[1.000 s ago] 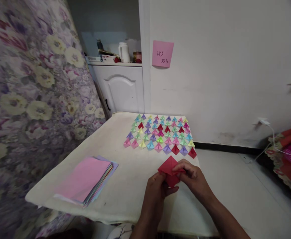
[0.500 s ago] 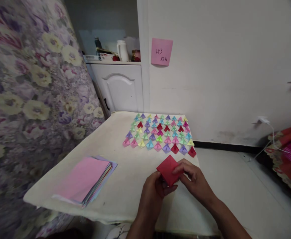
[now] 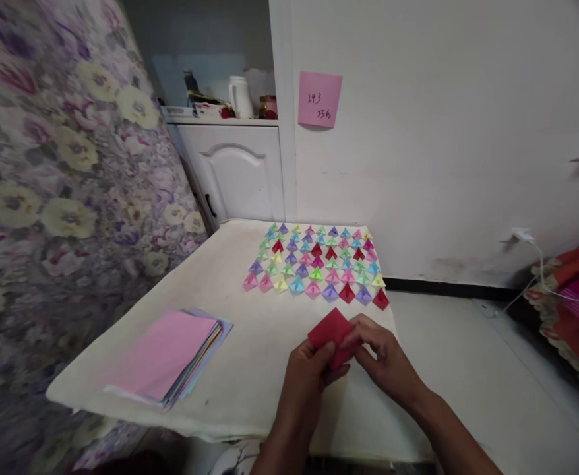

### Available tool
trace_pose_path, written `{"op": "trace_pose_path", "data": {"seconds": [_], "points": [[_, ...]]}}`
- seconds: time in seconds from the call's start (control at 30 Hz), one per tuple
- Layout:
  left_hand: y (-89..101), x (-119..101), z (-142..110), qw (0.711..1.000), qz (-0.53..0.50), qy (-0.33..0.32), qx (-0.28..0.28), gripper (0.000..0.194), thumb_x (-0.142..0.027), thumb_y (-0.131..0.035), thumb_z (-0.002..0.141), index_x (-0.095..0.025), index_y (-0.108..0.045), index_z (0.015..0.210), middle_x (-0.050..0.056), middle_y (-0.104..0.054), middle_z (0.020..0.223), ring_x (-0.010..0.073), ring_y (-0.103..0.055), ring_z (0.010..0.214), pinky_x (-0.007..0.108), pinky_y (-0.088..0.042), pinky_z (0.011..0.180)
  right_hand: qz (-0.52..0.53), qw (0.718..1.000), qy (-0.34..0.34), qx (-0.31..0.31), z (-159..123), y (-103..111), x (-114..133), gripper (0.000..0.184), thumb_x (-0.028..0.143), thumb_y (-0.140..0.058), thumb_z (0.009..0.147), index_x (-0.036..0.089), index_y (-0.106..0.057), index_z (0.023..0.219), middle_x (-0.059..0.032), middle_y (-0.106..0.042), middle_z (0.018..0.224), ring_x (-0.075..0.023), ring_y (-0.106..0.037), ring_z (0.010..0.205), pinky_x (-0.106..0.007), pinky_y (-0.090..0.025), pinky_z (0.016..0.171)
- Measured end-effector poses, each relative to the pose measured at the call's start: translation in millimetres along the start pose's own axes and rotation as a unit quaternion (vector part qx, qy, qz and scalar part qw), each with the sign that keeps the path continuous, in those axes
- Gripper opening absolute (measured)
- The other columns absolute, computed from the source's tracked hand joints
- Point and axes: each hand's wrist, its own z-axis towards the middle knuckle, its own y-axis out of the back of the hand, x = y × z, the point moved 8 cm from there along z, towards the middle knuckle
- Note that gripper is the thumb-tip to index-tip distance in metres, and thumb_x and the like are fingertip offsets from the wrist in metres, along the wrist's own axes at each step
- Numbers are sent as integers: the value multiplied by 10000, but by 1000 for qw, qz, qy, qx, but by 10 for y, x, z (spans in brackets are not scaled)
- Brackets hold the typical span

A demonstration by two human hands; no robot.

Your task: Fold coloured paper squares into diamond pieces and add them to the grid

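Observation:
A folded square of red paper (image 3: 333, 326) is held above the near right part of the table, one corner pointing away from me. My left hand (image 3: 310, 371) grips its lower left side, thumb on top and fingers underneath. On the right edge, my right hand (image 3: 379, 351) pinches the paper between thumb and fingers. Beyond the hands lie rows of small folded paper pieces (image 3: 314, 264) in pink, purple, green, blue, yellow and red. To the left is a stack of coloured paper sheets (image 3: 168, 356), pink on top.
The cream-covered table (image 3: 195, 277) meets the wall at its far end. A floral curtain (image 3: 72, 218) hangs along the left. A white cabinet (image 3: 243, 175) holds a white jug (image 3: 241, 97). A pink note (image 3: 320, 99) is on the wall; a plugged-in cable (image 3: 541, 264) hangs at right.
My left thumb has come onto the top face of the red paper, near its middle. The right fingers still pinch the right edge. The view has shifted slightly.

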Motion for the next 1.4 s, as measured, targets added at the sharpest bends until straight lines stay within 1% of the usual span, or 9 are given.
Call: {"op": "trace_pose_path", "data": {"seconds": [0.1,0.17,0.27,0.4,0.57,0.8,1.07,1.23,1.4], "points": [[57,-13,17,1000,3,-14,-26,289,-234,-727,660,-92,-676,906,82,-693,826,144,-627,690,259,-545,625,29,1000,-9,-5,-12,24,-25,149,139,-507,822,191,-619,739,-41,-557,902,-177,-551,860,-287,-429,736],[89,-46,16,998,8,-33,-48,310,-237,-741,641,-91,-675,906,78,-691,812,141,-618,677,273,-549,625,72,996,-38,-32,-23,75,-99,80,209,-527,829,202,-601,859,-50,-569,977,-191,-551,896,-293,-439,737],[107,-95,-1,995,24,-68,-74,329,-253,-742,632,-93,-676,912,74,-692,799,142,-609,671,291,-551,634,117,984,-116,-74,-52,102,-283,227,331,-544,830,211,-547,1023,-44,-595,939,-180,-558,808,-288,-455,677],[90,-85,-9,992,49,-80,-80,329,-281,-737,628,-97,-686,896,81,-700,795,150,-613,679,290,-535,643,97,979,-170,-65,-60,-32,-431,220,381,-610,773,172,-585,838,-1,-575,719,-142,-506,645,-242,-402,565],[89,-52,11,993,54,-67,-76,326,-292,-736,611,-108,-691,876,67,-694,754,131,-586,616,264,-501,598,140,971,-182,-69,-39,-108,-471,212,328,-631,745,169,-516,665,51,-445,581,-97,-395,542,-213,-313,500],[73,-195,-39,993,54,-106,-27,206,-344,-639,738,-149,-590,694,11,-640,682,121,-577,631,241,-465,613,175,964,-190,-61,-41,-67,-441,215,333,-637,737,165,-521,668,56,-424,570,-87,-350,526,-209,-275,492],[105,-246,-64,991,61,-112,-44,236,-394,-572,786,-168,-567,716,11,-643,713,126,-581,634,235,-449,597,169,964,-195,-58,-45,-76,-476,227,322,-639,720,170,-493,634,65,-395,539,-82,-326,501,-209,-243,470],[-5,-144,-65,992,103,-71,-30,271,-373,-668,701,-160,-657,868,38,-669,766,151,-599,697,246,-461,622,165,966,-190,-60,-47,-65,-457,246,346,-651,715,172,-496,634,60,-417,545,-85,-344,505,-212,-263,475],[48,-24,14,993,104,-37,-42,325,-315,-763,573,-128,-691,828,39,-663,679,133,-582,566,251,-452,570,164,966,-194,-52,-54,-61,-468,274,395,-662,711,175,-516,638,58,-422,535,-84,-355,487,-218,-263,468]]}}
